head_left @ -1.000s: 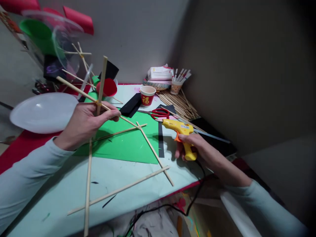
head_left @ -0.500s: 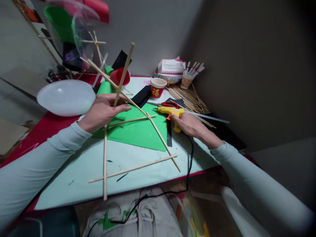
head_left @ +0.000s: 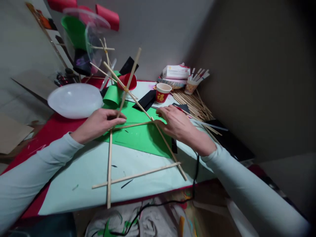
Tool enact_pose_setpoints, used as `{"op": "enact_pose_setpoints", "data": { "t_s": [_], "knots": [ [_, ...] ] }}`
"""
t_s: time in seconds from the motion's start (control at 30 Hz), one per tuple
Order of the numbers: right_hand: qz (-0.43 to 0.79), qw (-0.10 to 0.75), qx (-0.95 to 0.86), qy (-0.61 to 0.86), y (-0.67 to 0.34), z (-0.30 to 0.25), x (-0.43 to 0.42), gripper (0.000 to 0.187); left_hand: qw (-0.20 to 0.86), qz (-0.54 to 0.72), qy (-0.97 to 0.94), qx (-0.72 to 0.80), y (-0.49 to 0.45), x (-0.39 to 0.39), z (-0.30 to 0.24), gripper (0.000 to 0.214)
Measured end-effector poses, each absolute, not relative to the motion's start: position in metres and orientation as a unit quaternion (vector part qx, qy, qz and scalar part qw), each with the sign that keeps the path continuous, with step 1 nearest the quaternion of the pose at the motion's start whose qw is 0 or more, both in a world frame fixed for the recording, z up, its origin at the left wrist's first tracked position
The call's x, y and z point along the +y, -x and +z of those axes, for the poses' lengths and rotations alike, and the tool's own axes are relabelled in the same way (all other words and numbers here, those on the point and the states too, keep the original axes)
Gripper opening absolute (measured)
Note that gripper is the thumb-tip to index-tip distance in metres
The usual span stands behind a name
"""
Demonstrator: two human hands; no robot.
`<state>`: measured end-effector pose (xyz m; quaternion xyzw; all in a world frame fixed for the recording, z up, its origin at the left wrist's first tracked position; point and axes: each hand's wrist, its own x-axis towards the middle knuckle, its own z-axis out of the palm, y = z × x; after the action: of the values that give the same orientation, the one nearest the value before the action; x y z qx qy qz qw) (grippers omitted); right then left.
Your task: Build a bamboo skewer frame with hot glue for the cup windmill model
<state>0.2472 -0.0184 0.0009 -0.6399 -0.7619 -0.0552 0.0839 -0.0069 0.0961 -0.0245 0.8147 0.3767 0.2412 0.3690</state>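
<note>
My left hand (head_left: 102, 121) pinches a frame of thin wooden sticks (head_left: 140, 106) near the upper left joint. Two long sticks cross at a yellowish binding (head_left: 126, 89) and spread downward as legs. An upper crossbar (head_left: 135, 124) and a lower crossbar (head_left: 145, 173) link them. My right hand (head_left: 175, 123) is closed at the upper crossbar's right end, thumb against the joint; its fingertips partly hide the contact. Green sheet (head_left: 140, 140) lies under the frame. The yellow glue gun is hidden behind my right hand; a translucent glue stick (head_left: 217, 126) and black cord (head_left: 197, 171) show.
A red paper cup (head_left: 163, 93), a cup of pens (head_left: 191, 87) and piled wooden sticks (head_left: 190, 102) stand behind. At left are a white balloon-like oval (head_left: 75, 100) and a green paper roll (head_left: 112, 96). The cord crosses the table's front edge.
My right hand has let go of the yellow glue gun and moved left to the upper crossbar's right end. My left hand still holds the frame, slightly lower on the stick.
</note>
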Motion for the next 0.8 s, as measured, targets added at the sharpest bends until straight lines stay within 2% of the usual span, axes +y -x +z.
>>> {"op": "enact_pose_setpoints", "data": {
  "t_s": [0.1,0.23,0.4,0.5,0.7,0.8],
  "knots": [
    [-0.034,0.122,-0.804,0.581,-0.242,-0.006,0.011,0.033,0.36,0.231,-0.827,0.364,0.008,0.095,-0.025,0.041],
    [-0.009,0.153,-0.825,0.545,-0.234,-0.005,0.03,0.018,0.348,0.212,-0.843,0.352,0.008,0.092,-0.023,0.038],
    [0.025,0.184,-0.822,0.538,-0.226,0.004,0.026,0.032,0.341,0.196,-0.853,0.343,0.011,0.091,-0.022,0.037],
    [0.057,0.218,-0.812,0.539,-0.223,0.014,0.021,0.034,0.344,0.2,-0.849,0.348,0.012,0.088,-0.016,0.04],
    [0.075,0.285,-0.804,0.516,-0.212,0.038,0.016,0.014,0.279,0.228,-0.873,0.328,0.01,0.08,0.0,0.036],
    [0.1,0.308,-0.814,0.483,-0.204,0.048,0.02,0.011,0.263,0.222,-0.882,0.324,0.014,0.079,0.001,0.035]
  ]
}}
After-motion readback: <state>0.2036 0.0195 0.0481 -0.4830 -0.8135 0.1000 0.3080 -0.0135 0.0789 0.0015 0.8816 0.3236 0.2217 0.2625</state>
